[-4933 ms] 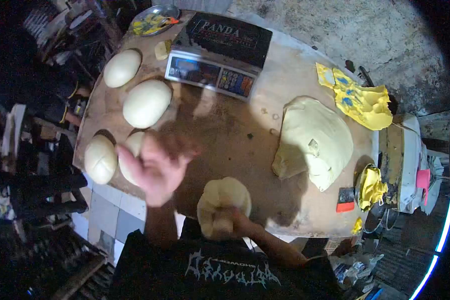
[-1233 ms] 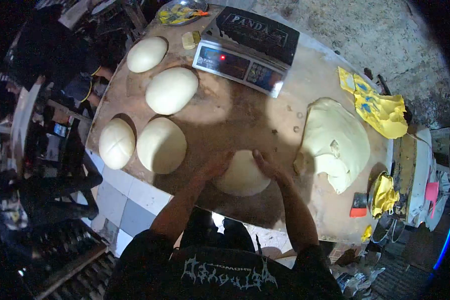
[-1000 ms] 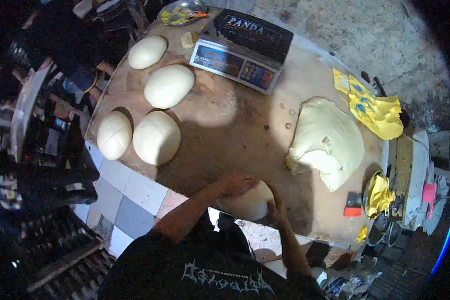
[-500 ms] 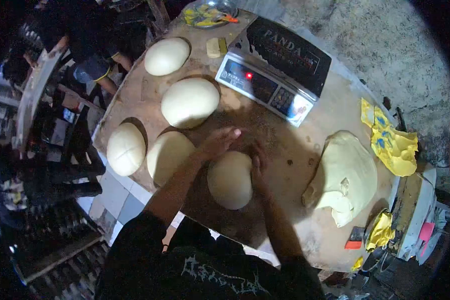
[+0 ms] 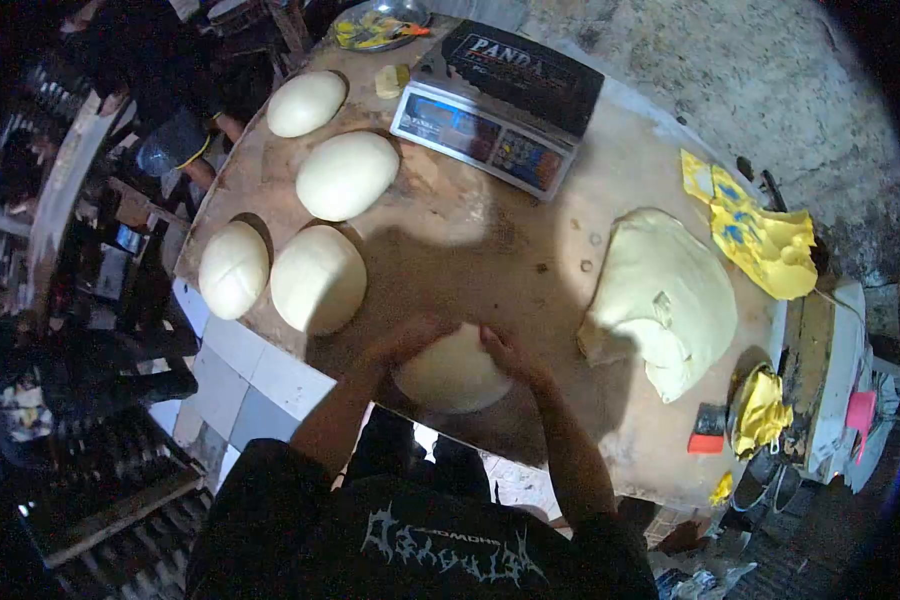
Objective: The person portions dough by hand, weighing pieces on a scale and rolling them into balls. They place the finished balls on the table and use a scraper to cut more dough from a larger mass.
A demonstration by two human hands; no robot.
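A rounded dough ball lies in shadow at the near edge of the table, right in front of me. My left hand is cupped against its upper left side. On the upper right, my right hand presses with bent fingers, the thumb side touching the dough. Some fingertips of both hands are hard to see in the dark. Left of my hands sit two smooth dough balls, one of them creased. Farther back are another dough ball and a smaller-looking dough ball.
A scale marked PANDA stands at the back. To the right lies a large slab of loose dough, with torn yellow wrapping beyond it. A metal bowl is at the far left corner. Another person is at the left.
Both hands have drawn the dough ball toward me, and it now looks wider and lower. My left hand has come down from above onto it. The camera view has shifted slightly.
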